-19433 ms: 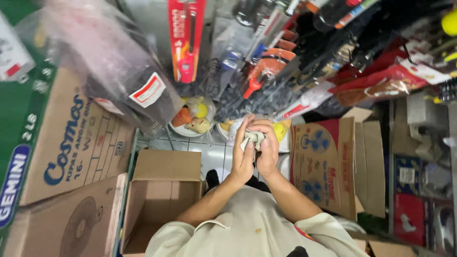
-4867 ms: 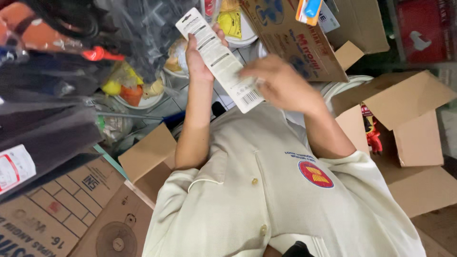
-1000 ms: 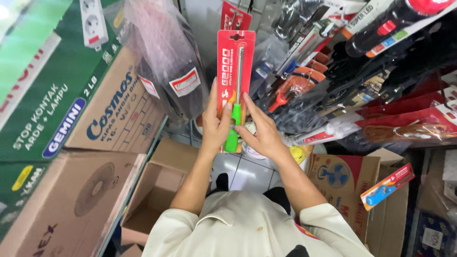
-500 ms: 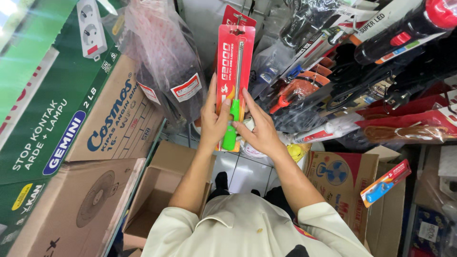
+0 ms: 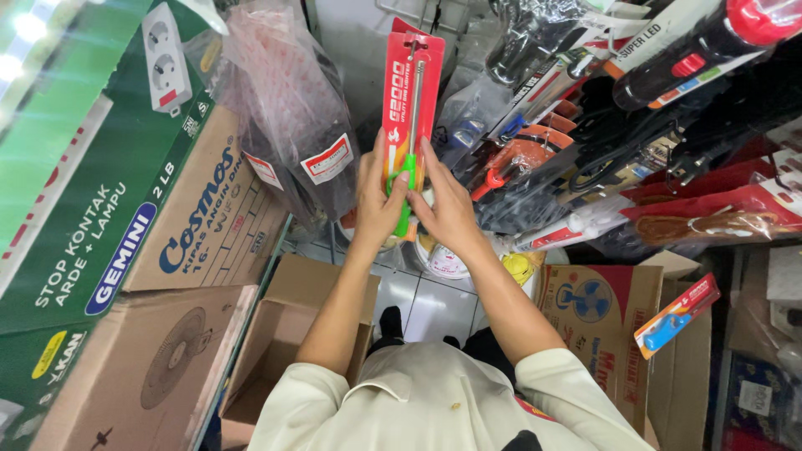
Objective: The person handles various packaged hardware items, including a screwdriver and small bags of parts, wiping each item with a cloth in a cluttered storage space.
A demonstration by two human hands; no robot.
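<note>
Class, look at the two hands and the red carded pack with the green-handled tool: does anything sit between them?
Nothing visible does. The left hand and right hand both press directly on the red carded pack with the green-handled tool, one on each side.

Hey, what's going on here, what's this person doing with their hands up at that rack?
A person in a cream shirt holds a red carded pack with a long green-handled lighter in it, up against a wall rack of hanging goods. The left hand and right hand both grip its lower end, and its top sits up at a metal hook. An open cardboard box sits on the floor below, with fan cartons stacked to the left.
</note>
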